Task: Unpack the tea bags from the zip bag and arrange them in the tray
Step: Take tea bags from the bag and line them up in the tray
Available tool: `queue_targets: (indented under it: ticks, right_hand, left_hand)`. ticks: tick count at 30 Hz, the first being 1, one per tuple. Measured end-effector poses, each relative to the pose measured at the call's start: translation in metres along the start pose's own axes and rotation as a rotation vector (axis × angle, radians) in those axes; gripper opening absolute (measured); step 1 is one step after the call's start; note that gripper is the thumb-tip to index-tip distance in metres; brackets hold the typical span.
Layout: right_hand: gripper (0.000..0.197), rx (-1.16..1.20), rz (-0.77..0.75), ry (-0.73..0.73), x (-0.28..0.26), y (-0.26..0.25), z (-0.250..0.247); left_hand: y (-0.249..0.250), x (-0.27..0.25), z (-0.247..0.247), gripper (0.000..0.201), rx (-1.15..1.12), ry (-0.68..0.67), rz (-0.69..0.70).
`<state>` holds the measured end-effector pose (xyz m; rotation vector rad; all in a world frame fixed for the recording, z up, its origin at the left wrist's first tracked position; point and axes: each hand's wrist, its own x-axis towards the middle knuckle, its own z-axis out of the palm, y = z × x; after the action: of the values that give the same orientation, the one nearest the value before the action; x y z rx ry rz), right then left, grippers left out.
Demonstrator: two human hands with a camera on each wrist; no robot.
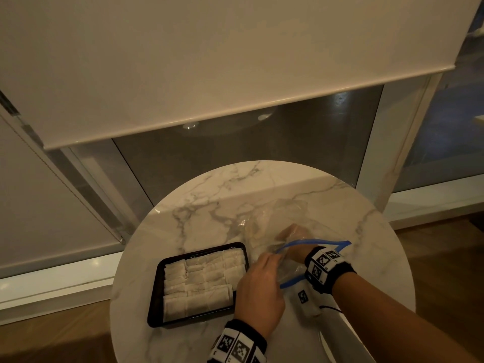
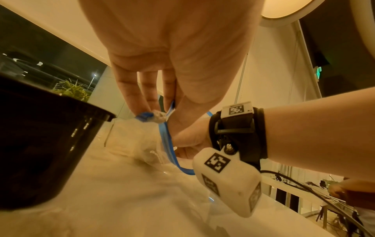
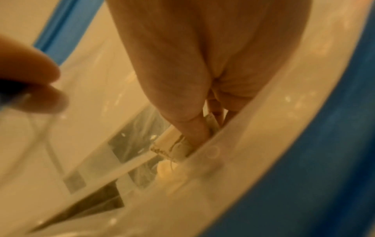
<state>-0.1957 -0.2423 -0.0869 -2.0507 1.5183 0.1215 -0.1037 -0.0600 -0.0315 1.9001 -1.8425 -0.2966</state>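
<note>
Round marble surface (image 1: 209, 195), seen from the head view. Black tray (image 1: 154, 297) sits at the near-left part of the surface, already packed w/ rows of white tea bags (image 1: 201, 279) lying flat, side by side.

Clear zip bag (image 1: 282, 218) w/ blue zip strip (image 1: 314, 242) lies just right of the tray, mouth toward the person, bottom end toward the far edge of the surface.

Left hand (image 1: 259, 292) is at the bag mouth, between tray and bag. Left wrist view: fingers (image 2: 129, 96) and thumb pinch the blue strip (image 2: 168, 144) near its end, grip grasping the zip bag rim, holding the mouth up and apart.

Right hand (image 1: 293, 235) is reached inside the bag through the mouth, visible thru the clear plastic; wrist w/ the marker band (image 1: 324, 265) sits at the opening. Right wrist view: thumb and fingers (image 3: 194, 128) pinch a white tea bag (image 3: 170, 147) inside the plastic, its thread loose at one end; grip grasping that tea bag. Another pale bit lies just below it in the bag, too blurred to tell what.

Behind the surface: lowered roller blind (image 1: 183, 61) over dark window glass (image 1: 235, 153), wood floor (image 1: 445, 244) at right.
</note>
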Motion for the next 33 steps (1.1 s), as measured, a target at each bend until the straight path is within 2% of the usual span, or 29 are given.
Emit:
queue_targets:
  ticks: [3,6,10,14,18,21,25,27,29,33]
  right_hand:
    - [0.032,0.192,0.081,0.017,-0.016,-0.011,-0.002]
    - [0.021,0.378,0.051,0.007,-0.040,-0.019,-0.010]
    - [0.004,0.843,-0.023,0.251,-0.077,-0.008,-0.003]
    - [0.023,0.829,-0.055,0.301,-0.100,0.004,0.004]
    - [0.025,0.774,-0.126,0.303,-0.124,0.021,0.011]
    - [0.024,0.595,-0.184,0.290,-0.139,0.029,0.019]
    - [0.033,0.394,-0.249,0.140,-0.154,0.025,0.028]
    - [0.043,0.261,-0.287,0.045,-0.161,0.020,0.020]
    - [0.049,0.220,-0.268,0.013,-0.165,0.015,0.007]
    - [0.044,0.353,-0.204,0.186,-0.151,0.005,-0.009]
  left_hand:
    - [0.000,0.001,0.002,0.065,-0.002,0.011,0.018]
    - [-0.004,0.005,0.006,0.069,0.001,0.024,0.023]
    - [-0.010,0.011,0.008,0.070,0.010,0.034,-0.006]
    - [-0.017,0.012,0.008,0.067,0.016,0.035,-0.022]
    - [-0.019,0.013,0.003,0.064,-0.006,0.033,-0.048]
    - [-0.021,0.014,0.000,0.064,-0.015,0.033,-0.065]
    - [-0.025,0.015,-0.003,0.064,-0.015,0.040,-0.072]
    - [-0.025,0.015,-0.005,0.063,-0.010,0.043,-0.068]
    - [-0.025,0.014,-0.007,0.062,-0.002,0.042,-0.063]
    - [-0.022,0.011,-0.009,0.063,0.003,0.032,-0.048]
